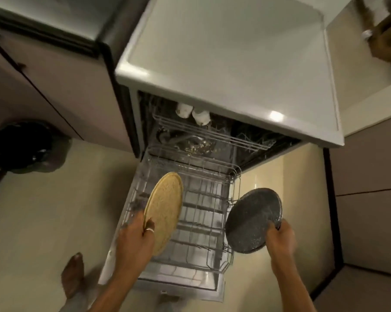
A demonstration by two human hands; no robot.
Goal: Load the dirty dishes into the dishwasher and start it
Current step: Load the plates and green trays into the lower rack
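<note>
The head view shows the left hand [134, 236] holding a tan plate [164, 212] over the pulled-out lower rack [201, 224]. The right hand [281, 238] grips a dark gray plate [253, 221] beside the rack.

Single head view, looking steeply down, close over open dishwasher [212, 86] and floor [54, 210].

No text, label, brand, number or sign is legible. The dishwasher [232, 64] top at 12 o'clock, the tan plate [165, 212] at 7 o'clock and the dark plate [253, 219] at 5 o'clock show no readable marking.
</note>
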